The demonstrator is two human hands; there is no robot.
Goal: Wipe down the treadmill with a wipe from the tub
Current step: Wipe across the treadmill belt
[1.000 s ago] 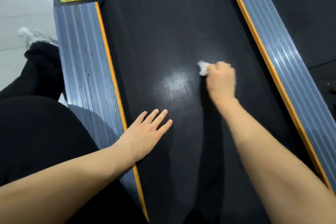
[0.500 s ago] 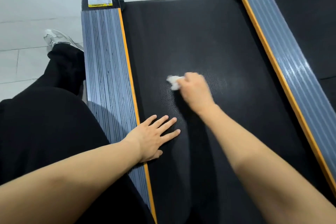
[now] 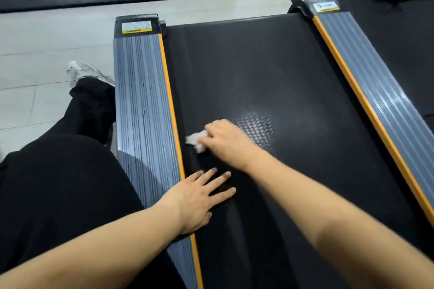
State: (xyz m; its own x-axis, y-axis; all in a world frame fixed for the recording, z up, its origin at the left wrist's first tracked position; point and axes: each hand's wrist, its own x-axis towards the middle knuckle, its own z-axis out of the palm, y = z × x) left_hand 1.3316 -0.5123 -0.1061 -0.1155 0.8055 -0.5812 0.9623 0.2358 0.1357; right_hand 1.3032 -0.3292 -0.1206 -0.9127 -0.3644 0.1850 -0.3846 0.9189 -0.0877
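The black treadmill belt point(image 3: 270, 73) carried a crumpled white wipe point(image 3: 196, 139) near its left edge, pressed under the right hand point(image 3: 225, 141); the left hand point(image 3: 199, 197) lay flat just behind.

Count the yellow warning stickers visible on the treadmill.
2. One sticker on the black cap at the far end of the left rail, one on the right rail's cap. Others may sit out of frame.
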